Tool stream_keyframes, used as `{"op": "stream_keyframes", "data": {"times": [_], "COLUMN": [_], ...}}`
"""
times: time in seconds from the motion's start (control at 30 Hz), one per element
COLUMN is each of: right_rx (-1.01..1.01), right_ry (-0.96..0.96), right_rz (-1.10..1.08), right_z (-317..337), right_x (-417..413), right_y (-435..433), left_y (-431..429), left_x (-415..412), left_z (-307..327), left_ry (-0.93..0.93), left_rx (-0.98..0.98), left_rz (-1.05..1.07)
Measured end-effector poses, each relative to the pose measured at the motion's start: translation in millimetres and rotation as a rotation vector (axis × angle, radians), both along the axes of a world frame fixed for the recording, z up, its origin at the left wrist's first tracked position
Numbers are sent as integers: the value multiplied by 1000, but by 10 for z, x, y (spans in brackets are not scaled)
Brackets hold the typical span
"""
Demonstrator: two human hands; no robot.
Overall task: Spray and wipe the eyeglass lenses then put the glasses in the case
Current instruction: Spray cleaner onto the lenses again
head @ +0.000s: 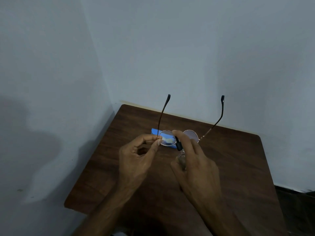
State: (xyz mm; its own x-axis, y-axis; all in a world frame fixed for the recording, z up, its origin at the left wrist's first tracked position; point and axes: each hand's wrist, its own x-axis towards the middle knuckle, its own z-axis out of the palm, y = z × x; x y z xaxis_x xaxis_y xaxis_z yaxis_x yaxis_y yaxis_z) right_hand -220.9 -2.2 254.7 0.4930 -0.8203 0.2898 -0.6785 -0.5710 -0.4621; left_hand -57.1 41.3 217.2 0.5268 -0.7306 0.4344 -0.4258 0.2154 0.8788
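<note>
- Round wire-rimmed eyeglasses (190, 135) are held above the far-left part of the bench (238, 159), temples unfolded and pointing toward the wall (187, 57).
- The left hand (136, 155) pinches the frame's left hinge between thumb and forefinger.
- The right hand (196, 160) wraps a small clear spray bottle (179, 146), forefinger atop its black nozzle, close to the left lens.
- A flat blue object (154, 131) lies on the bench under the lenses; case or cloth, I cannot tell.
- The dark wood-grain bench has rounded corners and sits in a wall corner, with bare wood right of the hands.

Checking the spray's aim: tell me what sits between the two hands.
Head view: one lens of the glasses, between the left hand and the right hand, whose spray bottle has its black nozzle at the lens's edge.
</note>
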Motion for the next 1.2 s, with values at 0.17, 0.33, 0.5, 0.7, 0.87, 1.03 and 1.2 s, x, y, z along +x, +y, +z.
{"op": "stream_keyframes", "data": {"times": [0.17, 0.33, 0.5, 0.7, 0.87, 1.03, 1.2], "right_rx": [41, -7, -80, -101, -157, -131, 129], "right_ry": [-132, -214, -90, -34, -71, -142, -457], "right_rz": [3, -58, -157, -176, -183, -179, -254], "right_z": [4, 14, -151, -307, -358, -415, -677], "right_x": [136, 25, -119, -53, -31, -36, -288], "right_y": [74, 95, 34, 10, 63, 194, 321], "left_y": [80, 127, 153, 168, 178, 198, 204], "left_x": [83, 138, 228, 284, 363, 421, 470], "left_z": [-30, -11, -42, -95, -86, -71, -96], "left_ry": [10, 82, 115, 111, 102, 121, 89], "left_rx": [24, 20, 24, 46, 59, 68, 74], "left_rz": [4, 20, 19, -10, -49, -69, -84]}}
